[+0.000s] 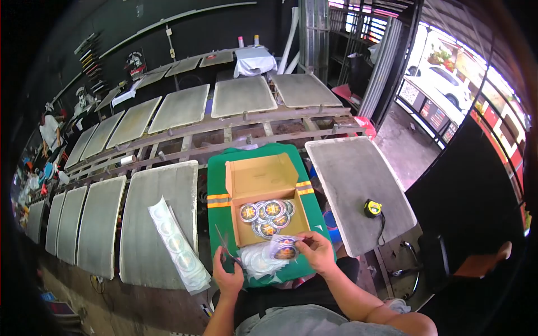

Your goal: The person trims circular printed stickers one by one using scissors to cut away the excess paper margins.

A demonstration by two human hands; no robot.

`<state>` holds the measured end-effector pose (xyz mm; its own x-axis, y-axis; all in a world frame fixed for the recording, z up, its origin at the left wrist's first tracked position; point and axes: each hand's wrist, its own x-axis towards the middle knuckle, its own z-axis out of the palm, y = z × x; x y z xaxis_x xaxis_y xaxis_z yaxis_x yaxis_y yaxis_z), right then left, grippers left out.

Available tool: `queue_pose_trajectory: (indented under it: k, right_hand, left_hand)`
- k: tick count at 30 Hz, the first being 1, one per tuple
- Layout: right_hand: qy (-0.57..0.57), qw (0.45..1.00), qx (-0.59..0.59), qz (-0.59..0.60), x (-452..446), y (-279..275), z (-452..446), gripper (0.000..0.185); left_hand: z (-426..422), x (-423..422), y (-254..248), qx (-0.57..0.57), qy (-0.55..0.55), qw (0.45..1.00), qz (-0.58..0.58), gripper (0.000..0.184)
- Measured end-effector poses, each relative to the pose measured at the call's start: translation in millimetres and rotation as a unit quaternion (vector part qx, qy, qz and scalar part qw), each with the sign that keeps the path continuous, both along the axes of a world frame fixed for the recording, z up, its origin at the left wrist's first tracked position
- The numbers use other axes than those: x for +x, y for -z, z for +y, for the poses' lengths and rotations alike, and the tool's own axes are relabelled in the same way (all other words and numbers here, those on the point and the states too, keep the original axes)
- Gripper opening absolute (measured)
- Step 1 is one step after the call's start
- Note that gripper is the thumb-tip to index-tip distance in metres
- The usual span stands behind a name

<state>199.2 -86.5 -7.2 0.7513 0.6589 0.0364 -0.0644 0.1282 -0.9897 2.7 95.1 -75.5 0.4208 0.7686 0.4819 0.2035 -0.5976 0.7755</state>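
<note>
My left hand [227, 275] is closed around the dark handles of a pair of scissors [222, 239], whose blades point up and away from me. Between the fingertips of my right hand [319, 253] is a round sticker [284, 252] on a square of clear backing. Under it lies a heap of cut clear pieces [259, 263]. Just beyond both hands stands an open cardboard box [262, 169], its lid tipped back, with several round stickers [273, 209] inside. Left of my left hand rests a long strip of round stickers [175, 243].
A green cloth [218, 169] with reflective orange bands lies under the box. On the grey board [358, 185] to the right is a yellow tape measure [372, 208]. Several grey boards [244, 96] line wooden rails. Another person [50, 133] is at the far left.
</note>
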Motion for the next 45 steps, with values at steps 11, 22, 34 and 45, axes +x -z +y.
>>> queue_pose_trajectory:
  k: [11, 22, 34, 45]
  right_hand:
    - [0.047, 0.998, 0.036, -0.016, 43, -11, -15, 0.018]
    - [-0.041, 0.889, -0.037, -0.455, -32, 29, 7, 0.025]
    - [0.012, 0.921, -0.070, -0.384, -15, 1, 27, 0.020]
    - [-0.035, 0.973, -0.057, -0.222, -22, -40, 32, 0.020]
  left_hand:
    - [-17, 26, -41, -0.197, 0.138, 0.958, -0.159, 0.060]
    - [-29, 18, -20, -0.185, 0.107, 0.971, -0.112, 0.060]
    - [0, 29, -31, -0.134, 0.147, 0.974, -0.110, 0.060]
    - [-19, 28, -40, -0.307, 0.222, 0.915, -0.138, 0.055]
